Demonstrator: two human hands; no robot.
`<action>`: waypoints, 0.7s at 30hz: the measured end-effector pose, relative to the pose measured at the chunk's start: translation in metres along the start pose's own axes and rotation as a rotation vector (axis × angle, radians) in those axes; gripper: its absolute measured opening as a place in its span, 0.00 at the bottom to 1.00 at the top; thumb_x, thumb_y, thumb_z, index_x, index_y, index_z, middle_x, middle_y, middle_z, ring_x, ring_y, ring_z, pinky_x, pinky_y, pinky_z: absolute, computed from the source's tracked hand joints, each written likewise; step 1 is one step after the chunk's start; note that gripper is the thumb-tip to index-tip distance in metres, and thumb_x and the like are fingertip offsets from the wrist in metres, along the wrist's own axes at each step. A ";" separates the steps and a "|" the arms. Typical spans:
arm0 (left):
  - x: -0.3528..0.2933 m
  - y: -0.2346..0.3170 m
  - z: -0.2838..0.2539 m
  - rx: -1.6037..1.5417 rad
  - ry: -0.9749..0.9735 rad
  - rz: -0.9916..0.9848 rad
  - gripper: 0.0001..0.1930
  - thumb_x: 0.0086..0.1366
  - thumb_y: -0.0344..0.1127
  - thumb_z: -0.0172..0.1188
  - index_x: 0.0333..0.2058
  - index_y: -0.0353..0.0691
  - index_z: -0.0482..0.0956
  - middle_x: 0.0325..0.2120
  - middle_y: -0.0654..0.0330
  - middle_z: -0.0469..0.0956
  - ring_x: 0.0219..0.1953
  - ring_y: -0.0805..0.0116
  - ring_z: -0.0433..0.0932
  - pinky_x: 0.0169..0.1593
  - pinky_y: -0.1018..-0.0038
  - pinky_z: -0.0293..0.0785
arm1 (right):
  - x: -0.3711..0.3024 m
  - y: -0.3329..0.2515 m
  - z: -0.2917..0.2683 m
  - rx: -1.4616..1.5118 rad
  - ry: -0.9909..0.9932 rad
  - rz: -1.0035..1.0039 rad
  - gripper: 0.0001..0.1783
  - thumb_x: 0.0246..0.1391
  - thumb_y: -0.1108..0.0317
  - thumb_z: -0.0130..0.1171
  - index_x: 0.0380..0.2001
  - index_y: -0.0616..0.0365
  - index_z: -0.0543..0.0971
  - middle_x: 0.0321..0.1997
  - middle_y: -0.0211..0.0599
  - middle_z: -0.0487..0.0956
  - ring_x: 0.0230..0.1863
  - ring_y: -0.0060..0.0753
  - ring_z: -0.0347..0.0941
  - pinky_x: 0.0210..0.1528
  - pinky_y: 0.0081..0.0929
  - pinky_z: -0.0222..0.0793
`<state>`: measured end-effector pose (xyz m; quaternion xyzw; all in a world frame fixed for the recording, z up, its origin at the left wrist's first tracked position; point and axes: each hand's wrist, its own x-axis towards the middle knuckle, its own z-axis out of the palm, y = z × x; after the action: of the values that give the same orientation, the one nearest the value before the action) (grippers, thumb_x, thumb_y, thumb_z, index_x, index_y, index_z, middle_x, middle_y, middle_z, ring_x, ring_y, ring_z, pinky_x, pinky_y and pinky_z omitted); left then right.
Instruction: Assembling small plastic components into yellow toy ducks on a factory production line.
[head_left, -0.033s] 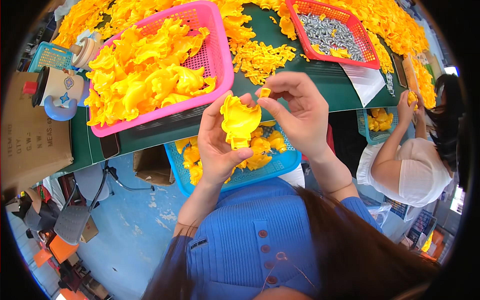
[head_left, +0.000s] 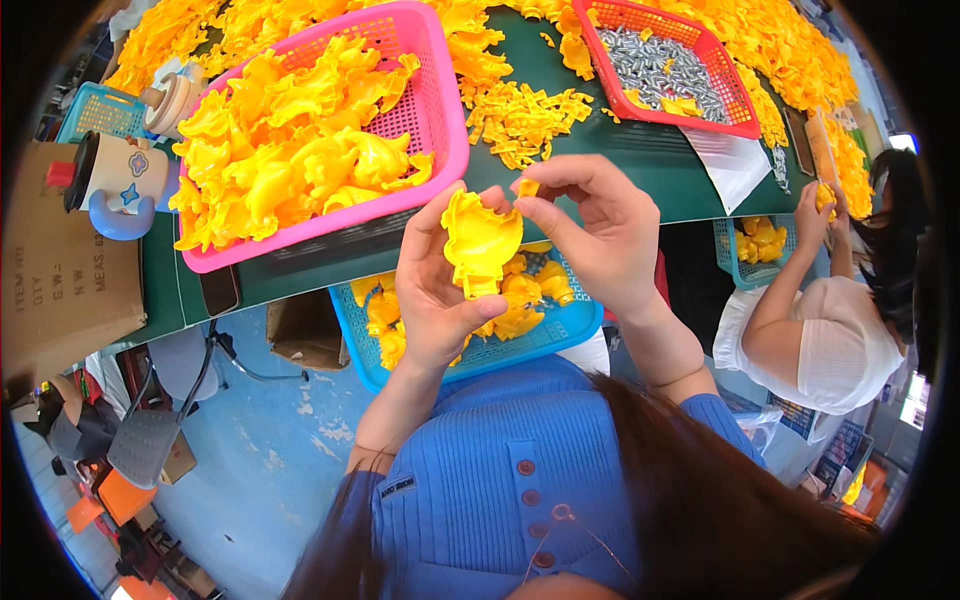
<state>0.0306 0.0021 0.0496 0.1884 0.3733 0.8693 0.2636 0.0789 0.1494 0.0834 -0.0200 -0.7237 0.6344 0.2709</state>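
Note:
My left hand (head_left: 428,290) holds a hollow yellow plastic shell (head_left: 480,238), its inner side facing up and a squarish stub at its lower end. Beside the shell's upper right edge, my right hand (head_left: 600,220) pinches a small yellow plastic piece (head_left: 528,187) between thumb and forefinger. Whether that piece touches the shell, I cannot tell. Below both hands, a blue basket (head_left: 365,368) contains several yellow plastic parts, partly hidden by my left hand.
A pink basket (head_left: 452,130) heaped with yellow shells stands on the green table (head_left: 640,165). Small yellow pieces (head_left: 525,120) lie beyond my hands. Farther right are a red basket (head_left: 735,125) of metal pins and a person (head_left: 825,320) handling a yellow part. A mug (head_left: 125,180) stands left.
The fingers of my right hand have dipped slightly, with the small yellow piece still pinched. My left hand and the shell look unmoved.

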 end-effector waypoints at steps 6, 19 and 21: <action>-0.001 0.000 0.001 0.015 0.018 0.002 0.46 0.40 0.29 0.72 0.58 0.36 0.53 0.54 0.50 0.62 0.56 0.63 0.64 0.58 0.69 0.62 | 0.002 -0.003 0.004 -0.256 -0.026 -0.127 0.11 0.40 0.84 0.60 0.32 0.65 0.79 0.32 0.39 0.77 0.33 0.27 0.73 0.36 0.19 0.69; -0.001 -0.001 -0.001 0.027 0.016 -0.010 0.46 0.40 0.30 0.72 0.57 0.35 0.53 0.54 0.50 0.61 0.56 0.65 0.63 0.58 0.71 0.61 | 0.004 0.004 0.003 -0.280 -0.067 -0.213 0.10 0.37 0.83 0.62 0.29 0.64 0.80 0.28 0.38 0.78 0.32 0.28 0.74 0.34 0.20 0.68; -0.001 -0.001 -0.001 0.009 0.035 -0.020 0.46 0.41 0.31 0.72 0.57 0.34 0.54 0.54 0.50 0.61 0.56 0.65 0.64 0.58 0.71 0.61 | 0.004 0.004 0.003 -0.278 -0.084 -0.199 0.11 0.37 0.83 0.62 0.29 0.64 0.80 0.29 0.38 0.78 0.33 0.27 0.74 0.35 0.20 0.68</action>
<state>0.0311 0.0017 0.0479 0.1706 0.3836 0.8682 0.2647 0.0730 0.1487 0.0812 0.0409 -0.8136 0.4984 0.2967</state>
